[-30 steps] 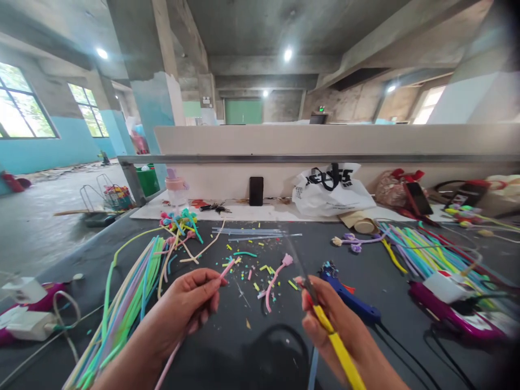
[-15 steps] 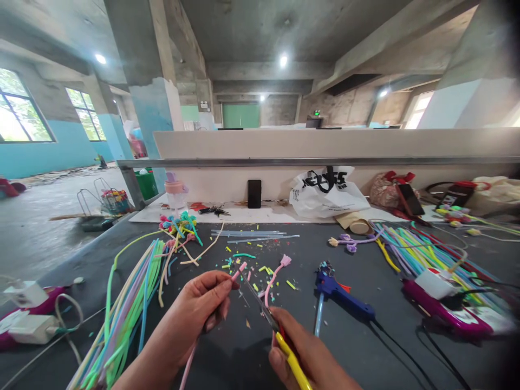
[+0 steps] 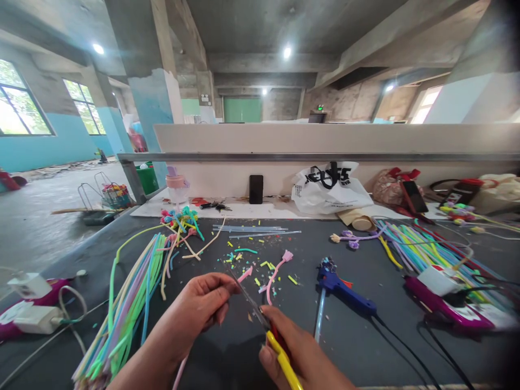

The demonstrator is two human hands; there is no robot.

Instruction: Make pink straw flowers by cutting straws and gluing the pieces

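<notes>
My left hand (image 3: 203, 303) is closed with fingers pinched around a pink pipe cleaner. Its long end (image 3: 181, 372) hangs below the hand, and a short pink tip (image 3: 246, 274) shows past the fingertips. In my right hand (image 3: 294, 344) is a pair of scissors (image 3: 281, 355) with a yellow and red handle. The blades point up and left, crossing the pink tip close to my left fingertips. I cannot make out whether the blades are parted. Just beyond lies another pink piece (image 3: 277, 273) with a frayed, flared end, among small yellow, green and pink offcuts (image 3: 266, 265).
A blue glue gun (image 3: 345, 295) lies right, its cord trailing forward. Pastel pipe cleaners are bundled at left (image 3: 130, 309) and right (image 3: 422, 249). Clear glue sticks (image 3: 252, 229) lie behind the offcuts. Along the back stand a phone (image 3: 255, 189), a cup (image 3: 177, 189) and a white bag (image 3: 331, 189).
The scissors and my right hand have moved slightly left, bringing the blades across the pink pipe cleaner nearer my left fingertips. My left hand has barely moved. The view has shifted a little.
</notes>
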